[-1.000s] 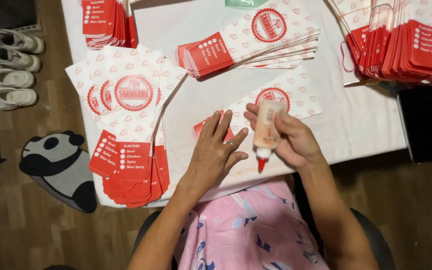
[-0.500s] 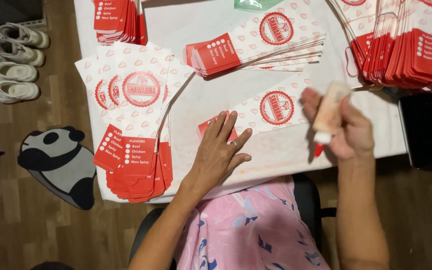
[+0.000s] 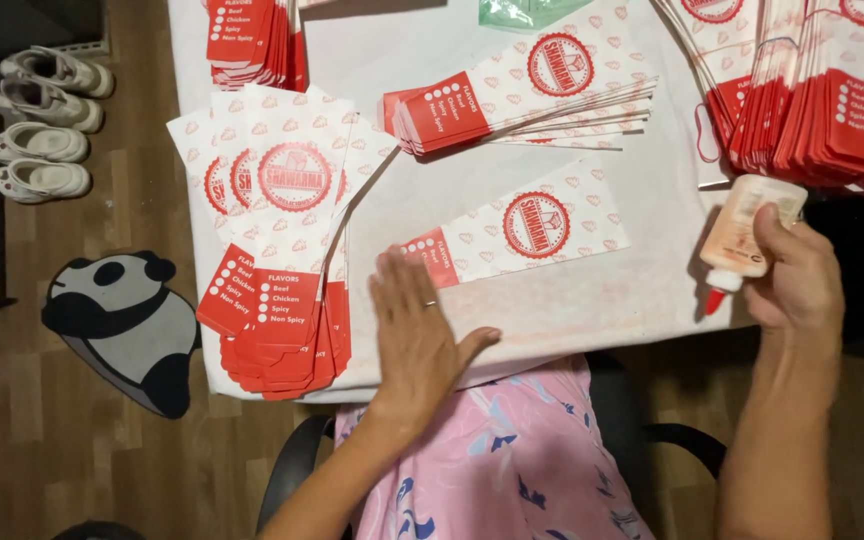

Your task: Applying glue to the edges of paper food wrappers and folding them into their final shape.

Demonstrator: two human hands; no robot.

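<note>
A flat red-and-white paper sleeve [image 3: 517, 232] with a round red emblem lies mid-table, its red end under the left hand [image 3: 414, 335]. A fanned pile of the same sleeves [image 3: 282, 250] sits left, another stack [image 3: 527, 90] lies far centre, and more stacks [image 3: 822, 100] stand far right. The right hand [image 3: 797, 280] grips a pale glue bottle [image 3: 742, 235] with a label and red tip.

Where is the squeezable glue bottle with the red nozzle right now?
In the head view, the glue bottle is in the right hand, nozzle down, at the table's right side just below the upright stack of red-and-white paper sleeves.
</note>
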